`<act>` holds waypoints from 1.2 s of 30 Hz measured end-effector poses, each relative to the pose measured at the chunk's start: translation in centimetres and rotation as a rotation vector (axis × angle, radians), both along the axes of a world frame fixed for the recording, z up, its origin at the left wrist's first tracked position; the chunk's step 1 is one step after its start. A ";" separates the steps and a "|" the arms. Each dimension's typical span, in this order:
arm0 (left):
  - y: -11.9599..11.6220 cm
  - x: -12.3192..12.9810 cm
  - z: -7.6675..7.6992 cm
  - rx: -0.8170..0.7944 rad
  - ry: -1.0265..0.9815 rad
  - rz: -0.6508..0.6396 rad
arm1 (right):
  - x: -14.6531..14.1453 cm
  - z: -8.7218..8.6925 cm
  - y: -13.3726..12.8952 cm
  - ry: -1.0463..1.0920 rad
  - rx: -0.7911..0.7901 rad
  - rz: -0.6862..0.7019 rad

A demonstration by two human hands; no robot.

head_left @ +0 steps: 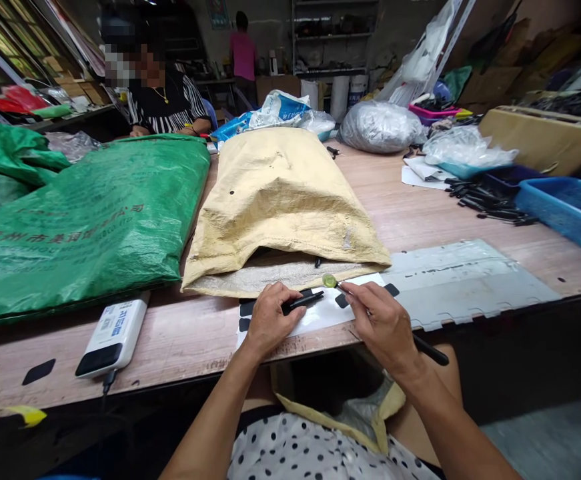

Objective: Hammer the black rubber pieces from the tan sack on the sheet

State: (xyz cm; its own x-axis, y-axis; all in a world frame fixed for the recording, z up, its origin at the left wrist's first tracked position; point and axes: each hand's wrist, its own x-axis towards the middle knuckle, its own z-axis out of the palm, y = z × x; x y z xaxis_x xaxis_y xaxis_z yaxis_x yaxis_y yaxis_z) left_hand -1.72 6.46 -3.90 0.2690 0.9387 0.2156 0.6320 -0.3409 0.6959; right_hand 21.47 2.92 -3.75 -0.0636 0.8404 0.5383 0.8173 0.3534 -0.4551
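My left hand is closed around a slim black part that points right, at the table's front edge. My right hand grips a tool with a black handle; a small round yellow-green tip shows at its far end, close to the black part. Under both hands lies a white sheet with dark rounded patches on it. Just beyond the hands, a cream woven sack lies with its mouth towards me, and a small black piece shows at the opening.
To the left are a green sack and a white power bank with a cable. A grey plate lies right. Black parts and a blue tray stand further right. A person sits across the table.
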 end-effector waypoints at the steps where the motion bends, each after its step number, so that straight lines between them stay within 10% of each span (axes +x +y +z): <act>1: 0.0 0.0 0.1 0.000 0.005 0.002 | 0.5 -0.2 0.4 -0.015 0.009 -0.022; 26: -0.6 -0.1 0.8 -0.041 -0.078 -0.001 | 2.3 -2.3 2.2 -0.182 0.017 -0.209; 32: -5.8 1.8 3.1 -0.255 -0.062 -0.305 | 2.4 -2.4 2.3 -0.194 0.007 -0.214; 36: -8.9 3.7 1.1 -0.398 0.105 -0.454 | 2.4 -2.4 2.3 -0.195 0.008 -0.215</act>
State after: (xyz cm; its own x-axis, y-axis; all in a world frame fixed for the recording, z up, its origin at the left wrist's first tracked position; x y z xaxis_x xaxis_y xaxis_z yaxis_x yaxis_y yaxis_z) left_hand 1.98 -2.42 -2.78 0.6619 0.7282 -0.1778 0.5569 -0.3189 0.7669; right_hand 23.87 5.18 -6.11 0.0125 0.8417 0.5398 0.9456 0.1656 -0.2801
